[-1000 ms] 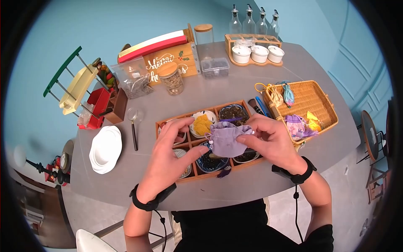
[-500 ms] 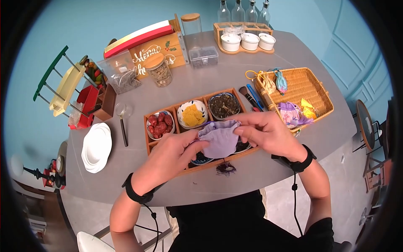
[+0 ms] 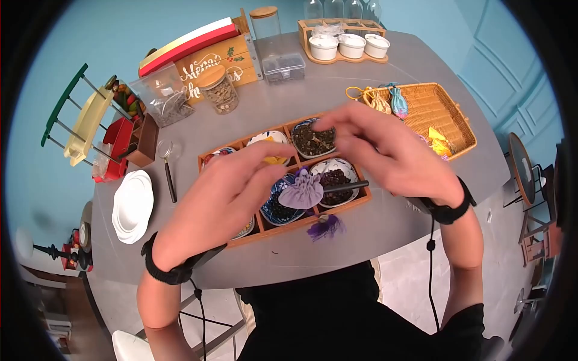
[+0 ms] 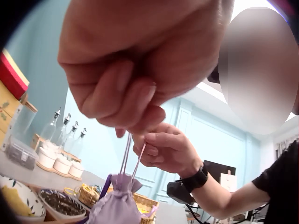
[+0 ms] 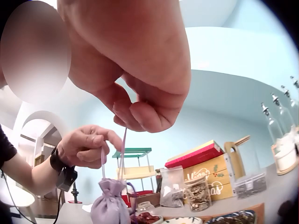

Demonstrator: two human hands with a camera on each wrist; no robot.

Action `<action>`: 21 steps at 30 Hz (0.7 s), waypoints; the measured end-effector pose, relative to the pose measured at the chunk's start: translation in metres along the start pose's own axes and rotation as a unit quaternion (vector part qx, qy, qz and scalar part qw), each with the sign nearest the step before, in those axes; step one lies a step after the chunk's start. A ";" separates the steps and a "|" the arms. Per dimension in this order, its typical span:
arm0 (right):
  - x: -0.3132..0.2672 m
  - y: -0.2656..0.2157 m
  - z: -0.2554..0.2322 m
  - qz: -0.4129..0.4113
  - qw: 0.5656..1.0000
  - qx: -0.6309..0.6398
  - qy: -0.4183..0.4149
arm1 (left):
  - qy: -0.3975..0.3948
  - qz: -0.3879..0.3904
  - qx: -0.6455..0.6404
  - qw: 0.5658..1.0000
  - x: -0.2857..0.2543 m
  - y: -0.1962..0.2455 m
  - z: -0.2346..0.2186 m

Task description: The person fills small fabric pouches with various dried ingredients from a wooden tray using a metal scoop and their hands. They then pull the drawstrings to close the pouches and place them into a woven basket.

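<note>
A lavender drawstring pouch [image 3: 302, 191] hangs by its thin cords, with its mouth gathered and its body rounded. My left hand [image 3: 220, 195] pinches one cord above it, as the left wrist view shows. On the other side my right hand [image 3: 394, 153] pinches the opposite cord [image 5: 124, 144]. Both hands are above the pouch, close to each other. A purple tassel [image 3: 325, 227] shows below it at the box edge. Under the pouch is a divided wooden box [image 3: 277, 233] with bowls of dried herbs [image 3: 314, 139] and dark dried pieces [image 3: 337, 179]; my left hand hides part of it.
A wicker basket [image 3: 463, 123] with small pouches stands to the right. At left are a white dish [image 3: 132, 207] and a strainer [image 3: 168, 174]. Jars, a bagged herb pack [image 3: 162, 99] and white pots [image 3: 351, 46] line the back.
The pouch's mouth was held wide between the fingers; now it is gathered and hangs from the cords. My hands have shifted from the cloth to the cords and moved further apart.
</note>
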State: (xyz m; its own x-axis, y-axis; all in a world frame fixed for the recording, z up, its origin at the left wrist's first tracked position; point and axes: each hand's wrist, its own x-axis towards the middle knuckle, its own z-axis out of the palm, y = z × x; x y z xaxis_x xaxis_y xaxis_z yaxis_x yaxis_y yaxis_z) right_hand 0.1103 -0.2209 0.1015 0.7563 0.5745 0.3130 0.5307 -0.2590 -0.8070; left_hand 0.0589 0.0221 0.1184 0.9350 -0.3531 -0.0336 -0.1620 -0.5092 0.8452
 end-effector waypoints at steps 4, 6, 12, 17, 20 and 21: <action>0.016 -0.011 0.016 -0.030 0.999 0.020 -0.018 | -0.055 0.012 0.027 0.998 0.023 0.014 0.011; 0.013 -0.007 0.016 -0.013 0.998 0.062 0.022 | -0.054 0.021 0.034 0.998 0.030 0.014 0.015; -0.028 0.014 0.014 0.039 0.998 0.027 0.050 | -0.034 0.047 -0.069 0.996 0.043 0.018 0.021; -0.028 0.016 0.031 0.059 0.993 0.017 0.097 | -0.053 0.045 -0.102 0.992 0.050 0.032 0.030; -0.031 0.011 0.039 0.009 0.982 -0.024 0.188 | -0.039 0.030 -0.171 0.984 0.055 0.042 0.026; -0.033 0.007 0.037 0.004 0.983 -0.030 0.182 | -0.029 0.011 -0.182 0.983 0.056 0.043 0.026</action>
State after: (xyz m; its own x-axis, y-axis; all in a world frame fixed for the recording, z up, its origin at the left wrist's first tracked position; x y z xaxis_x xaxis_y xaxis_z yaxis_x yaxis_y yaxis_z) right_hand 0.0752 -0.2129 0.0673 0.8415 0.2586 0.4743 0.5376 -0.3140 -0.7826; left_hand 0.0964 -0.0401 0.1385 0.9111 -0.4109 -0.0338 -0.0493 -0.1900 0.9805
